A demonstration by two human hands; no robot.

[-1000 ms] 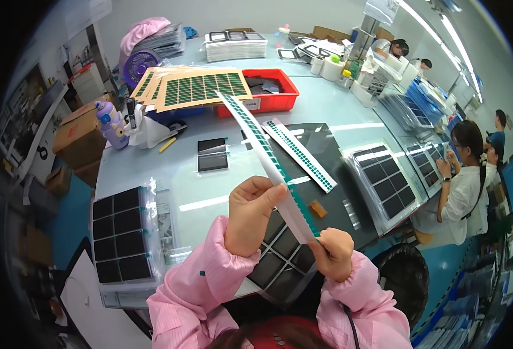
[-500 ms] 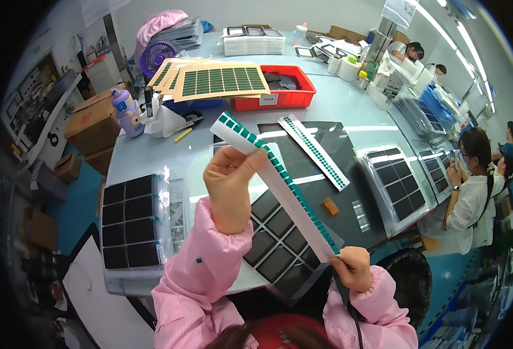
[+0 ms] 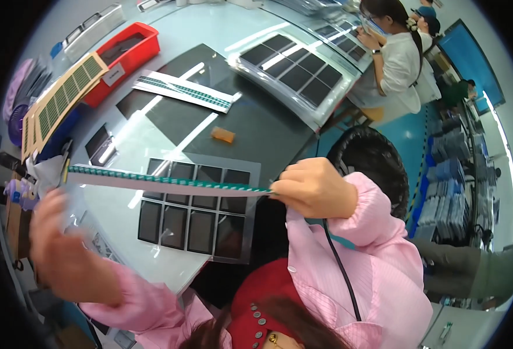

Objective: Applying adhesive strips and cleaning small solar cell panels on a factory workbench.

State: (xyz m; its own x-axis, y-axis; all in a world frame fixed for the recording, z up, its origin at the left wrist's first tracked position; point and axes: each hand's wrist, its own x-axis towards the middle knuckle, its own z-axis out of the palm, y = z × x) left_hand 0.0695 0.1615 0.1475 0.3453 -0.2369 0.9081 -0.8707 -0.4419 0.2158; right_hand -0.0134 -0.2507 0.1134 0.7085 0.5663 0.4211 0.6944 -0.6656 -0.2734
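A long white strip with a row of green tabs along its edge (image 3: 169, 182) is stretched across in front of me. My right hand (image 3: 311, 189) pinches its right end between thumb and fingers. My left hand (image 3: 70, 250) is by the left end, smeared by motion; whether it touches the strip is unclear. Under the strip on the table lies a panel of dark rectangular panes in a grid (image 3: 187, 228), partly covered by the strip. Beyond it, a second white strip with green tabs (image 3: 180, 91) rests on a dark mat (image 3: 256, 125), near a small orange-brown block (image 3: 222, 135).
At the far left are a red bin (image 3: 144, 53) and tan sheets with green rectangles (image 3: 64, 100). A wrapped stack of dark-paned panels (image 3: 291, 70) sits at the right table edge. A black-lined bin (image 3: 370, 160) stands beside it. A co-worker in white (image 3: 399, 72) works farther right.
My view has swung right. The strip has gone from slanting to nearly level. My left hand has moved from gripping partway along the strip to its left end; my right hand still holds the other end.
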